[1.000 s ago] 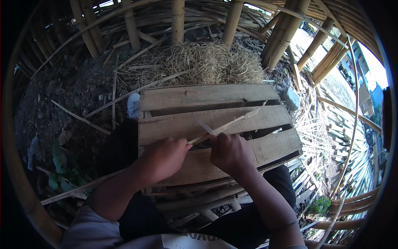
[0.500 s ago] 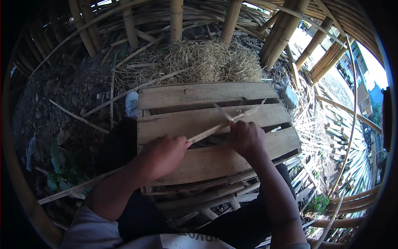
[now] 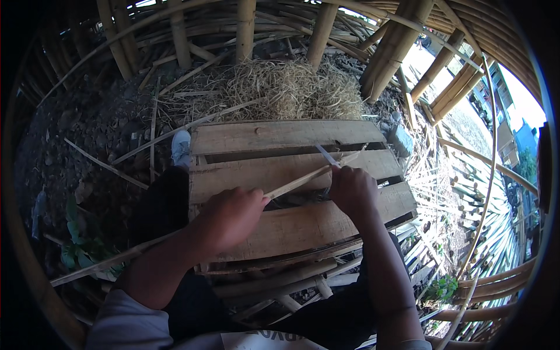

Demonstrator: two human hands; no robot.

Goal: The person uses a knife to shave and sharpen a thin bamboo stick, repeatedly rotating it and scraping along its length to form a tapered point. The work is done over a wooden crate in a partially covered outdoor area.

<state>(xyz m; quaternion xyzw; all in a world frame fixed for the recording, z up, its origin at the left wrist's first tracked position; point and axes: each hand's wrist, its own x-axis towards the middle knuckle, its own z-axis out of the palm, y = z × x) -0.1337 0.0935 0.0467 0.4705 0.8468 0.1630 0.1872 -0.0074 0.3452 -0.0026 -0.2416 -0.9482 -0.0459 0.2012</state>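
A long, thin bamboo strip (image 3: 297,182) runs slantwise over a slatted wooden bench (image 3: 233,172). My left hand (image 3: 236,217) is closed around it, and its tail passes under my left forearm toward the lower left. Farther along, my right hand (image 3: 353,189) grips a knife whose handle is hidden in the fist. The knife's blade (image 3: 326,155) points up and left, crossing the strip close to its far end. A part of the strip shows beyond the right fist, with a small curl at its tip.
A heap of pale shavings (image 3: 291,87) lies behind the bench. Upright bamboo poles (image 3: 245,29) stand past it. On the right, many cut bamboo pieces (image 3: 484,216) cover the ground. A shoe (image 3: 181,147) shows at the bench's left edge, with a green plant (image 3: 79,245) lower left.
My right hand with the knife has moved slightly right along the strip, toward its far end. My left hand keeps its grip. The whole view has shifted a little.
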